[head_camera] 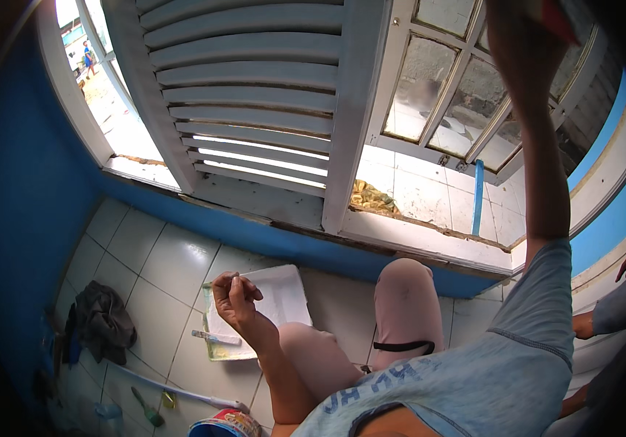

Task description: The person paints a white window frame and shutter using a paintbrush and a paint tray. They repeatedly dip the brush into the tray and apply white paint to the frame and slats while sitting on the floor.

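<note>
My right hand (529, 38) is raised high at the top right, in front of a white window sash (428, 145) with glass panes. It grips a partly cut-off object with a red part (558, 23), too dark and blurred to name. Lower down, my left hand (239, 303) hovers over a paint tray (297, 289) coated in white, its fingers curled and nothing visible in them. A flat paintbrush (217, 337) lies across the tray's left side. My knees, in pale pink trousers (407, 306), are bent beside the tray.
A white louvred shutter (253, 74) stands above a worn sill (422, 235). A blue strip (478, 196) rises to the sash near yellow cloth (370, 196). Dark cloth (104, 322), a pole (176, 389), a green-handled brush (148, 408) and a bucket (225, 423) are left. Another person's hand (583, 325) is right.
</note>
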Available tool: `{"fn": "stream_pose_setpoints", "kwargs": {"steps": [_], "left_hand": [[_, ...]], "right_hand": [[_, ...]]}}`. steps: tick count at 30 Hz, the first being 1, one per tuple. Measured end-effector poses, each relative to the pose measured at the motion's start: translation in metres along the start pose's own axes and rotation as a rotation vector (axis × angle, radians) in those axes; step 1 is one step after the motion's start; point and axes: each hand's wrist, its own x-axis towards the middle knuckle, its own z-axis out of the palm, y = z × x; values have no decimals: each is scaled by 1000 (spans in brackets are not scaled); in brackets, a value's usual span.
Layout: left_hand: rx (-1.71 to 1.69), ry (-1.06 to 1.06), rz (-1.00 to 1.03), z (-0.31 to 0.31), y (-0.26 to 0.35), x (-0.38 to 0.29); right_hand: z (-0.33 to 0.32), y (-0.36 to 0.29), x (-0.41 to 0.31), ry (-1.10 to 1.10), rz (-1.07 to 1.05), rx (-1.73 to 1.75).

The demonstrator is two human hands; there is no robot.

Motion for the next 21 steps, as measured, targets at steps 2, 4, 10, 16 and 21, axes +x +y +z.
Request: {"fn": "stream_pose_setpoints", "kwargs": {"steps": [2,4,10,16,21], "left_hand": [[-7,2,-2,3,0,-2],[-14,15,-2,2,1,-1],[-27,10,-2,-1,3,-1],[5,-4,-2,-2,-1,0],[16,10,5,-2,1,1]], "right_hand": [[2,12,12,-30,-233,45],[11,11,-6,-94,-313,-21],[20,-52,-102,-467,24,-349],[16,-57,-95,-523,587,208],[6,-29,-35,-396,63,-125]]}}
